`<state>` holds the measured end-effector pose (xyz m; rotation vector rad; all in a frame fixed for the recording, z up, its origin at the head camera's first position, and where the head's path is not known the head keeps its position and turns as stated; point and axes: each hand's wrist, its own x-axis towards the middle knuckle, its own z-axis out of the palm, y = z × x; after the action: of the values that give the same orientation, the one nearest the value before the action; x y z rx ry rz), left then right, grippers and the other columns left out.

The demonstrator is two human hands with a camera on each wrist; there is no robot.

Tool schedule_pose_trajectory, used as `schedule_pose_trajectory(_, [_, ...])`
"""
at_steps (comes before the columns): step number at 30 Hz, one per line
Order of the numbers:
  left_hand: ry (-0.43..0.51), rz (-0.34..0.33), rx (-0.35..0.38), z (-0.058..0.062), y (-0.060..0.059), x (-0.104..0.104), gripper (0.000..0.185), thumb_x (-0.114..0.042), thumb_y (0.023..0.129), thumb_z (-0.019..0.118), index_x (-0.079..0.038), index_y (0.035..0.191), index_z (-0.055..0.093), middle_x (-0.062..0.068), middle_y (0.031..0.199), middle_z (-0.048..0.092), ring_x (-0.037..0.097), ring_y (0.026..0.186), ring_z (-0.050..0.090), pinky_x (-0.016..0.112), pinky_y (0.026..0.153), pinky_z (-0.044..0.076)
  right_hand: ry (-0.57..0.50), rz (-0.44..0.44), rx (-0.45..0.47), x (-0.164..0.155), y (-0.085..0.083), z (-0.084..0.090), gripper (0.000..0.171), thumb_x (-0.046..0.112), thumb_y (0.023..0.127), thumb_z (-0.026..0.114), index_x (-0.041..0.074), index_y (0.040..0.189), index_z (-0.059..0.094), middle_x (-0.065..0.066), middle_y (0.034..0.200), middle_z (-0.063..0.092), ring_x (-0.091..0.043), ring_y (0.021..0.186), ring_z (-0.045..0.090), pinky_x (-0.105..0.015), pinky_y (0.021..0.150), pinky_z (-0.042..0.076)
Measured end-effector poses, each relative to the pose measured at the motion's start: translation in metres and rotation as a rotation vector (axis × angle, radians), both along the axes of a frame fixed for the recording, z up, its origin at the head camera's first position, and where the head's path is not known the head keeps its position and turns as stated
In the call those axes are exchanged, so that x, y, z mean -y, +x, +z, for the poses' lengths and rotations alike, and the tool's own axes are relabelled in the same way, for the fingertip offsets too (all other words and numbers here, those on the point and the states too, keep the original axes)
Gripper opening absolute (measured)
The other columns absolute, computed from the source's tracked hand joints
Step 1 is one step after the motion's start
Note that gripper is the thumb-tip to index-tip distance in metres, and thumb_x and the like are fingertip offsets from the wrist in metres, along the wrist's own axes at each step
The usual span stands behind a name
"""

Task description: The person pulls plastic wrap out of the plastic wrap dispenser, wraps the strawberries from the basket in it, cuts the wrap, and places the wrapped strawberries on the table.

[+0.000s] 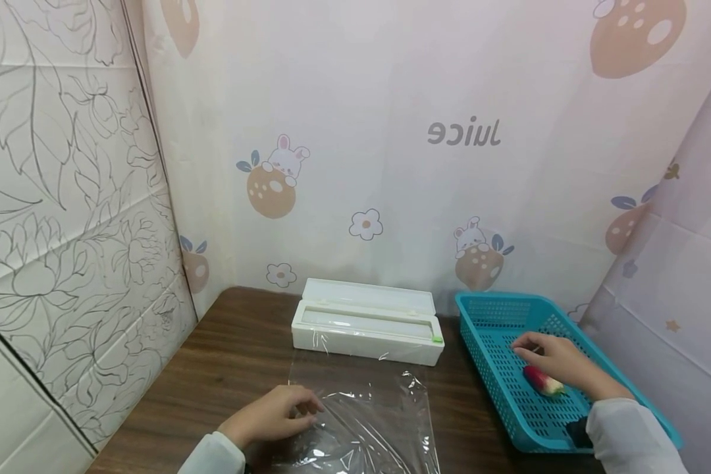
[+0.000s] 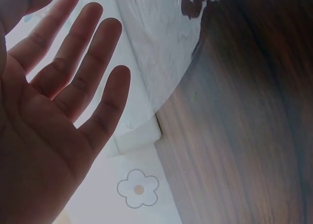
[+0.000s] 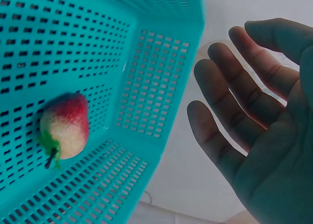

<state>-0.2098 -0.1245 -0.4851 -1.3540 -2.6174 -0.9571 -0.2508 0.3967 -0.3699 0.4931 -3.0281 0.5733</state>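
The strawberry (image 1: 543, 382) lies loose on the floor of the teal basket (image 1: 492, 309), at about 3 o'clock from the cling film sheet (image 1: 367, 415). It looks light and soft (likely easily bruised), best pinched gently round its red body. The right hand (image 1: 559, 361) hovers over it, fingers relaxed, holding nothing. The left hand (image 1: 272, 415) rests with loose fingers on the flimsy, clingy film, below the dispenser box (image 1: 367, 329). The basket walls hem the fruit in; bare bench (image 1: 231, 355) lies at 9 o'clock.

Home corner, cartoon curtains (image 1: 391, 164), wooden table (image 1: 225, 368)
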Motion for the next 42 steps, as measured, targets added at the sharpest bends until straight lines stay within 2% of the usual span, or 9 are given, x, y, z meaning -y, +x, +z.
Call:
schedule_pose_trajectory(6, [-0.025,-0.015,-0.004,-0.002,0.001,-0.004,0.020,-0.023,0.088,0.058,-0.013,0.105,0.064,-0.007,0.097,0.062,0.004,0.088,0.055,0.022,0.074,0.047,0.016,-0.010,0.027,-0.008,-0.006,-0.005,0.028,0.041,0.090,0.054,0.016,0.100,0.062,0.004,0.092,0.061,-0.018,0.085,0.057,-0.043,0.073,0.050])
schedule_pose_trajectory(18, [-0.009,-0.045,0.013,-0.005,0.003,-0.009,0.016,-0.019,0.089,0.058,-0.013,0.102,0.064,-0.009,0.097,0.062,0.002,0.088,0.056,0.020,0.073,0.049,0.074,0.002,0.033,-0.010,-0.021,-0.012,0.021,0.031,0.088,0.059,0.013,0.098,0.062,0.002,0.092,0.061,-0.020,0.086,0.057,-0.045,0.074,0.049])
schedule_pose_trajectory(28, [-0.004,-0.064,0.010,-0.007,0.005,-0.012,0.017,-0.014,0.086,0.059,-0.013,0.103,0.064,-0.006,0.098,0.063,0.002,0.086,0.058,0.018,0.073,0.048,0.084,-0.030,0.118,-0.017,-0.027,-0.014,0.026,0.032,0.086,0.062,0.009,0.099,0.062,-0.004,0.096,0.061,-0.027,0.089,0.057,-0.047,0.074,0.048])
schedule_pose_trajectory(36, [0.006,-0.068,-0.022,-0.008,0.005,-0.014,0.016,-0.015,0.086,0.059,-0.013,0.101,0.065,-0.007,0.096,0.063,0.001,0.083,0.059,0.017,0.072,0.047,0.101,-0.043,0.160,-0.028,-0.031,-0.018,0.042,0.031,0.080,0.069,0.000,0.106,0.059,-0.023,0.107,0.056,-0.042,0.100,0.050,-0.055,0.076,0.044])
schedule_pose_trajectory(42, [-0.002,-0.079,0.010,-0.010,0.006,-0.017,0.017,-0.017,0.087,0.058,-0.013,0.103,0.064,-0.008,0.098,0.062,0.000,0.085,0.057,0.016,0.072,0.047,0.186,-0.121,0.239,-0.032,-0.040,-0.021,0.068,0.045,0.077,0.067,-0.005,0.119,0.051,-0.041,0.122,0.036,-0.058,0.109,0.032,-0.067,0.079,0.034])
